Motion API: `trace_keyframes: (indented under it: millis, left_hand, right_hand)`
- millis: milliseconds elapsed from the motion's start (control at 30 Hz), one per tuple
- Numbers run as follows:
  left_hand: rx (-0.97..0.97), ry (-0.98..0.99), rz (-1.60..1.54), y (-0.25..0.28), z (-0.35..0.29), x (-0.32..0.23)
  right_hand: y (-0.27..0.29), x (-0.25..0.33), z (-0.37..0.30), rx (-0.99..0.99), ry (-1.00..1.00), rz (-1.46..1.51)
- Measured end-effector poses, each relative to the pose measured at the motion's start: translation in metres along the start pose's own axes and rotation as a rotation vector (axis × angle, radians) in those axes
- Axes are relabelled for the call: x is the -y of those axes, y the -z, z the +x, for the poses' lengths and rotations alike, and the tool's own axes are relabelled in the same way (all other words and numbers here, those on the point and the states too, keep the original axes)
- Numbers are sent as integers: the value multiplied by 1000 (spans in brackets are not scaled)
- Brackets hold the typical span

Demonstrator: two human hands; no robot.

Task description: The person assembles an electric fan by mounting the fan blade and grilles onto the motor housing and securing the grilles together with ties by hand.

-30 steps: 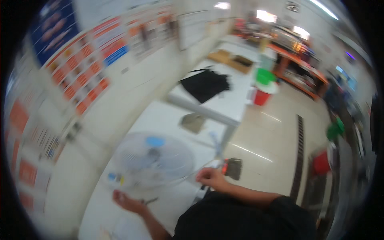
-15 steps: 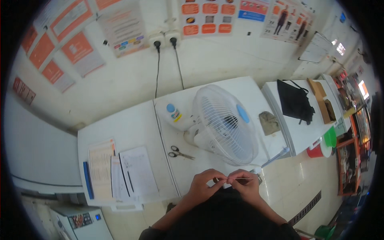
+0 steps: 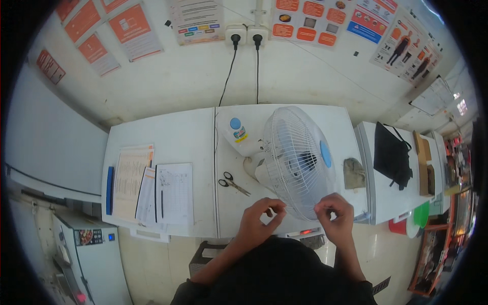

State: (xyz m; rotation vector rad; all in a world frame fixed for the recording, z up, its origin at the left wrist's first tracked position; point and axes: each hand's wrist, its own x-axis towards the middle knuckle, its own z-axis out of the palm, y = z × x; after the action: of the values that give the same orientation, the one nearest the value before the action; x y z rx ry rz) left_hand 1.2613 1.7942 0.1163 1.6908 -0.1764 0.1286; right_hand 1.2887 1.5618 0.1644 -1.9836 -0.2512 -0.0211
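My left hand (image 3: 260, 219) is raised in front of the table fan, thumb and fingers curled into a pinch. Opposite it, my right hand (image 3: 336, 216) makes a similar pinch at the fan's lower right. A gap separates the two hands; anything thin between their fingertips is too small to make out. The white fan (image 3: 297, 162), with a wire cage and blue centre cap, stands on the white top just beyond them. Black-handled scissors (image 3: 234, 184) lie left of the fan, nearest my left hand. A white bottle with a blue cap (image 3: 237, 130) is behind the scissors.
Papers (image 3: 175, 195) with a pen and a blue folder (image 3: 110, 190) lie at left. A grey-green cloth (image 3: 354, 174) sits right of the fan. Farther right are a black fabric item (image 3: 391, 155) and a cardboard box (image 3: 423, 162). Two plugs (image 3: 246, 39) with black cords hang behind.
My hands were together at the fingertips, with a thin pale strand by the right one; now they are spread apart to left and right. The view has also shifted.
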Motion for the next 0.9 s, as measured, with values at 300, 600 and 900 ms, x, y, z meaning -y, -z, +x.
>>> trace_keyframes:
  millis: [300, 600, 900]
  left_hand:
    - [-231, 218, 107, -16, -4, 29]
    - [-294, 267, 107, -27, 3, 34]
    - [-327, 348, 33, -31, 2, 34]
  right_hand:
    - [-4, 4, 54, 145, 118, -276]
    - [-11, 1, 71, 332, 67, -208]
    - [-15, 0, 70, 332, 122, -250]
